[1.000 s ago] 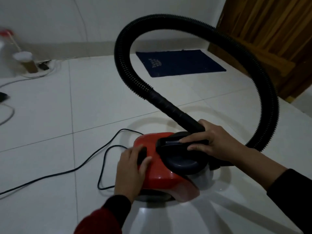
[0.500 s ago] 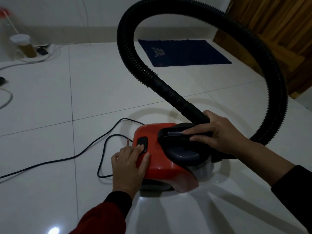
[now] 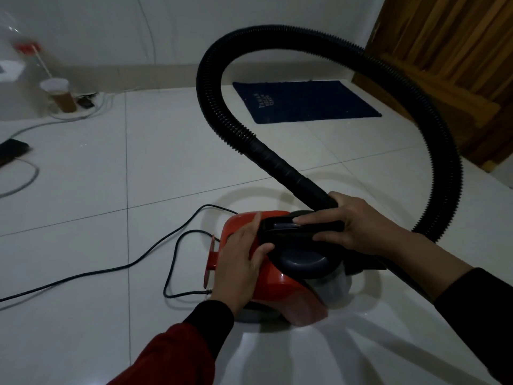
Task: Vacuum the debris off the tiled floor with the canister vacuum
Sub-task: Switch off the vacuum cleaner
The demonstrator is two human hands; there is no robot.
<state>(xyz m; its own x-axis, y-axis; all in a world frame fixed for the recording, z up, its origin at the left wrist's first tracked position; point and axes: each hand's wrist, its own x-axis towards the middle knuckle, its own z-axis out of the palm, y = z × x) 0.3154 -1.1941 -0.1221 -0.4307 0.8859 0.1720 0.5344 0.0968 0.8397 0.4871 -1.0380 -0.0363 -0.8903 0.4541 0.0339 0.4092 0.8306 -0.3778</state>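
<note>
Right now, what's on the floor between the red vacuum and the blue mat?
In the head view, only bare white tiles lie between the red vacuum and the blue mat. The black hose loops above that stretch, not on the floor.

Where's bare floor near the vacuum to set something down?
Free: tiles between the blue mat and red canister; tiles ahead-left, above the black cord. Crowded: far-left corner with cup and cables; hose loops over the right.
</note>
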